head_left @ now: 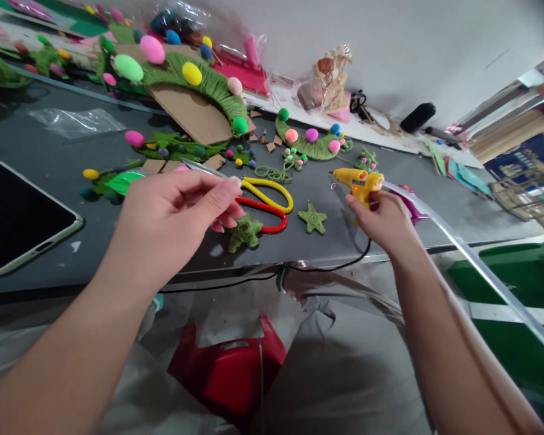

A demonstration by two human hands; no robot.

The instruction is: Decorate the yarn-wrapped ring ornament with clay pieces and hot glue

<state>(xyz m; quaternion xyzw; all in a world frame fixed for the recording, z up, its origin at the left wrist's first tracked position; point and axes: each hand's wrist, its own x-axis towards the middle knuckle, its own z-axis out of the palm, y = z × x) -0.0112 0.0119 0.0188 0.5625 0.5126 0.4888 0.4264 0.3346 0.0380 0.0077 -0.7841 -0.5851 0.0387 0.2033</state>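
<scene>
My right hand [383, 220] grips a yellow glue gun [356, 180] by its handle, the nozzle pointing left and a long clear glue stick [462, 244] running out of its back. My left hand [176, 220] is raised over the table's front part, thumb and index finger pinched together; whatever lies between them is too small to make out. Behind that hand lie scissors with a red and a yellow handle [278, 192]. One green yarn star [245, 232] is beside the red handle, and another green star [312, 218] lies flat between my hands.
A tablet [22, 211] lies at the left on the grey table [199, 261]. Farther back are green yarn wreath pieces with coloured pompoms [185, 75], cardboard [190, 115] and plastic bags. Below are a red object [229, 368] and a green bin [517, 278]. A black cord hangs along the front edge.
</scene>
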